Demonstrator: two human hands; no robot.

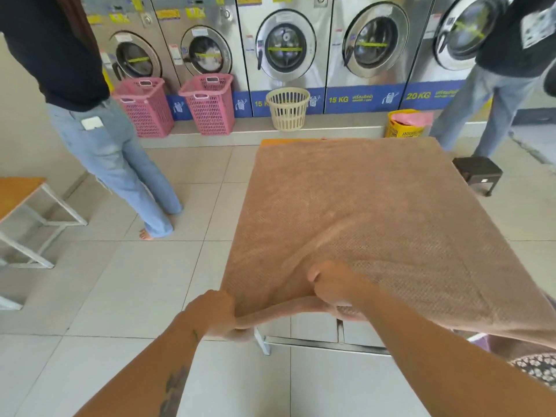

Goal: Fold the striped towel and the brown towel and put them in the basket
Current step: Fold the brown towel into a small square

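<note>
Laundromat table [272, 142], brown towel [355, 206] spread over it. Left hand [215, 311] grips the near-left corner; right hand [334, 285] fisted on the near edge.

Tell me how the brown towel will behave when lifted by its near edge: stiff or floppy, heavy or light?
The brown towel is probably floppy: it sags between the left hand and the right hand gripping its near edge. It may be fairly heavy, since it covers nearly the whole table. Its textured pile should resist slipping.
</note>
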